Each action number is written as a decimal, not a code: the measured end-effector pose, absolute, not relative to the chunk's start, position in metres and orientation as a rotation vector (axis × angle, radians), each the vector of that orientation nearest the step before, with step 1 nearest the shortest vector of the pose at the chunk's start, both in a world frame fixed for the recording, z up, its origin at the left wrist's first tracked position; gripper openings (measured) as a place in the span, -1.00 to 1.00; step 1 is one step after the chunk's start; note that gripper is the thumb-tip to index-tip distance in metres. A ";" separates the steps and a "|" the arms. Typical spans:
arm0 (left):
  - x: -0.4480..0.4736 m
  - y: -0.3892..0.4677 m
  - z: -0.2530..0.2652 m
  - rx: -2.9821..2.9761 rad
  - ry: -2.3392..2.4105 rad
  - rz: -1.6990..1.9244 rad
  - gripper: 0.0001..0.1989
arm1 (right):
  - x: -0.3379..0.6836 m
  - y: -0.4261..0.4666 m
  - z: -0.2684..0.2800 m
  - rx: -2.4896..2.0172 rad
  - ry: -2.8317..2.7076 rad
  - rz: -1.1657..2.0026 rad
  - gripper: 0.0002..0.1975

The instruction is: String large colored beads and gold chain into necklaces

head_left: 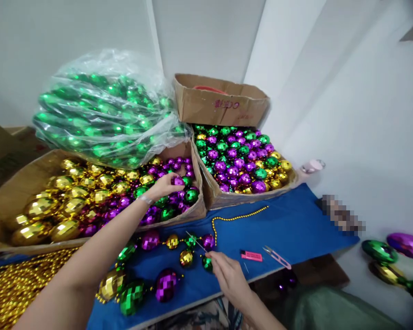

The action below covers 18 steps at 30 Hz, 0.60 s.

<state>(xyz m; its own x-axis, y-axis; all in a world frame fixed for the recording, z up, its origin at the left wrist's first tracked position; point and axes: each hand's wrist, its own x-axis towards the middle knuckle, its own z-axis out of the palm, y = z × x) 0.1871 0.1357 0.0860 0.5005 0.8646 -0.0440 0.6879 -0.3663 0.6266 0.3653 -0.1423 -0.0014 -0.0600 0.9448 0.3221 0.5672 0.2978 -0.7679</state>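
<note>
Inside the left cardboard box, my left hand (163, 187) pinches a shiny purple faceted ball (177, 182) among other green and purple balls. Over the blue table, the fingers of my right hand (229, 274) are closed on a long thin needle (197, 241), its tip pointing up and left. Just beside those fingertips sits a green ball (207, 263), partly hidden by them. A strand of balls lies on the cloth to the left, with a gold ball (186, 258), a large purple ball (166, 284) and a large green ball (131, 297).
A cardboard box (223, 201) of mixed balls stands at the back right. Behind the left box bulges a plastic bag (106, 114) of green balls. A gold bead chain (241, 217), a pink lighter (251, 255) and thread snips (277, 257) lie on the blue cloth (282, 224).
</note>
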 end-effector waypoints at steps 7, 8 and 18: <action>0.155 0.008 0.107 0.842 0.777 0.940 -0.63 | 0.361 -0.149 0.008 -1.263 -1.785 0.427 -0.71; 0.153 -0.005 0.101 0.754 0.794 0.953 -0.65 | 0.360 -0.149 0.009 -1.258 -1.814 0.411 -0.71; 0.152 -0.035 0.074 0.428 0.882 1.043 -0.72 | 0.356 -0.148 0.014 -1.287 -1.948 0.323 -0.70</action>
<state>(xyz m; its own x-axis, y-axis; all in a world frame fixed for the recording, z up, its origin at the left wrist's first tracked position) 0.1520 -0.0347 0.0735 0.2157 0.8803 -0.4226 -0.5632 0.4657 0.6826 0.3560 -0.1482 0.0142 -0.1983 0.8675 0.4561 0.6739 0.4586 -0.5792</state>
